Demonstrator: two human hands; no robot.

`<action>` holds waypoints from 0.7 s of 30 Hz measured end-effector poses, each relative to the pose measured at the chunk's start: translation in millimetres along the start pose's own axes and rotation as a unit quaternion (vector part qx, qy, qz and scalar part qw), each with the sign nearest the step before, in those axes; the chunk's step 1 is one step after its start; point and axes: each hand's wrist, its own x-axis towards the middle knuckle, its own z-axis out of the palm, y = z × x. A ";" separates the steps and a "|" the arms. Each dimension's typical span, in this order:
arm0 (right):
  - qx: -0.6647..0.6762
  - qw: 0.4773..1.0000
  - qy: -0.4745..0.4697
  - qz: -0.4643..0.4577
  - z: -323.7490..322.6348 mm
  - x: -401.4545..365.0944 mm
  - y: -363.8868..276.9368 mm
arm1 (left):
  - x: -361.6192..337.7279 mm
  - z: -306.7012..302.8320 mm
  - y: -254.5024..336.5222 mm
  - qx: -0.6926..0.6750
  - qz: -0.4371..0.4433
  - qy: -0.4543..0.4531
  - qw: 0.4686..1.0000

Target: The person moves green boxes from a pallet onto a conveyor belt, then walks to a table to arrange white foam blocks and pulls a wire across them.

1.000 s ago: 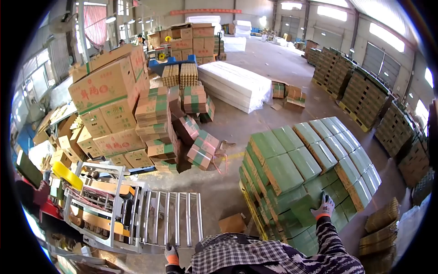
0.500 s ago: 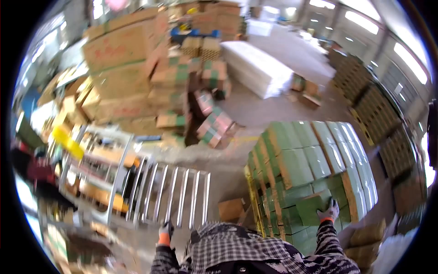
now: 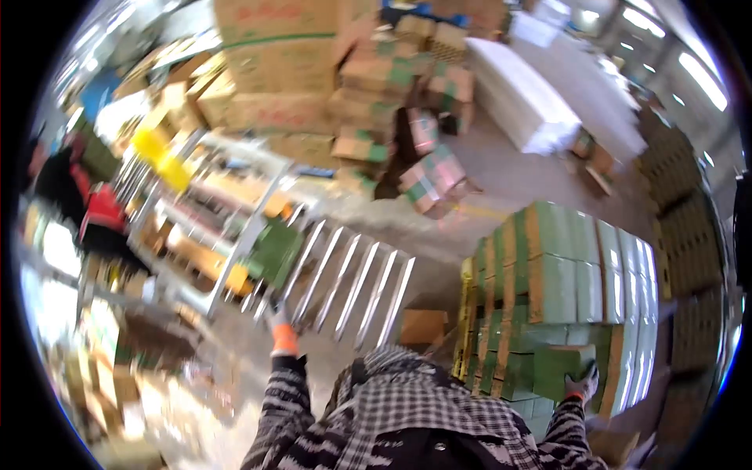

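My left hand (image 3: 277, 310), in a grey glove with an orange cuff, reaches to the near end of a green box (image 3: 276, 252) on the roller conveyor (image 3: 345, 282). Its fingertips are right at the box's lower edge; blur hides how they are bent. On the right, my right hand (image 3: 581, 383), gloved the same way, grips the right edge of another green box (image 3: 558, 370). That box sits at the near side of a stack of green boxes (image 3: 560, 274) bound with brown strips and partly covered in shiny film.
A metal frame (image 3: 249, 243) with a yellow part (image 3: 160, 160) stands over the conveyor. A brown carton (image 3: 423, 326) lies between conveyor and stack. Large cartons (image 3: 278, 74) and a long white block (image 3: 525, 98) stand beyond. A person in red and black (image 3: 103, 215) is at far left.
A green box has appeared on the rollers by the frame, and my left hand has moved forward to it. My right hand stays at its box. The view has swung left.
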 end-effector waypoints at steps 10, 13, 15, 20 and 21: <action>0.019 0.997 -0.012 0.073 -28.6 -15.6 -28.4 | 97.5 26.7 -19.5 -0.123 -0.097 -0.223 0.962; 0.026 0.997 -0.005 0.070 -33.5 -16.7 -30.2 | 84.9 43.0 -15.4 -0.100 -0.186 -0.192 0.959; 0.033 0.997 0.000 0.063 -31.6 -16.3 -26.6 | 66.0 47.4 -5.1 -0.109 -0.191 -0.196 0.956; 0.072 0.996 0.030 0.038 -11.6 -10.1 -5.5 | 78.9 51.4 -12.4 -0.110 -0.238 -0.211 0.942; 0.071 0.996 0.034 0.031 -10.6 -9.9 -4.4 | 74.1 56.8 -13.1 -0.106 -0.234 -0.218 0.942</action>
